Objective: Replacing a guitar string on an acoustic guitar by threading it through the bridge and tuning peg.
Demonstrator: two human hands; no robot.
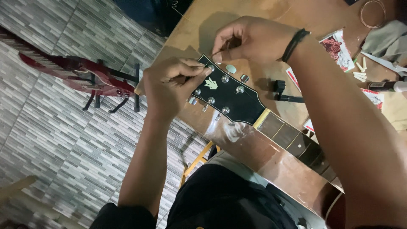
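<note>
A black guitar headstock (229, 95) with silver tuning posts and a pale emblem lies on a brown wooden table (296, 17). Its dark fretboard (292, 140) runs toward the lower right. My left hand (169, 87) rests on the headstock's near-left corner, fingers pinched together at a tuning post. Just above it, my right hand (248, 38) pinches something thin at the top post; a black band circles its wrist. Whether a string is between the fingers is too fine to tell.
A red electric guitar (80, 76) stands on a black stand over the grey tiled floor at the left. On the table's right lie a black string winder (284, 91), printed paper packets (339, 48), white bridge pins (360, 72), a coiled string (373, 12) and a grey cloth (388, 38).
</note>
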